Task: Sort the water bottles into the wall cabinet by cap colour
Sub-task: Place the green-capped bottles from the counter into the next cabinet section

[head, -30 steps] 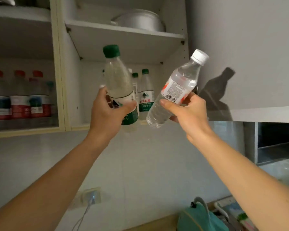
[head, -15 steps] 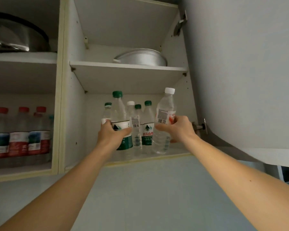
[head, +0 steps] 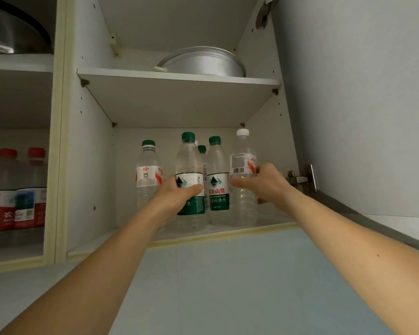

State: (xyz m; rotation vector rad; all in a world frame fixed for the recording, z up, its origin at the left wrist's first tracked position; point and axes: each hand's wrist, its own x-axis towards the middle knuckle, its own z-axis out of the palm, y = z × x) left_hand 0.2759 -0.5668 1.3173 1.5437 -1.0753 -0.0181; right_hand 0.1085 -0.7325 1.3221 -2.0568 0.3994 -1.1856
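- My left hand is curled round the green-capped bottle, thumb across its label; the bottle stands upright at the front of the lower shelf of the wall cabinet.
- My right hand grips the white-capped bottle at the label, upright at the right end of the row, near the cabinet's side wall.
- I can't tell whether either bottle's base actually rests on the shelf.
- Between my two bottles stands another green-capped one; a third stands to the left, apart from the group, and a fourth cap peeks from behind.
- Red-capped bottles sit in the left compartment.
- A metal lid lies on the upper shelf, and the cabinet door hangs open at right.
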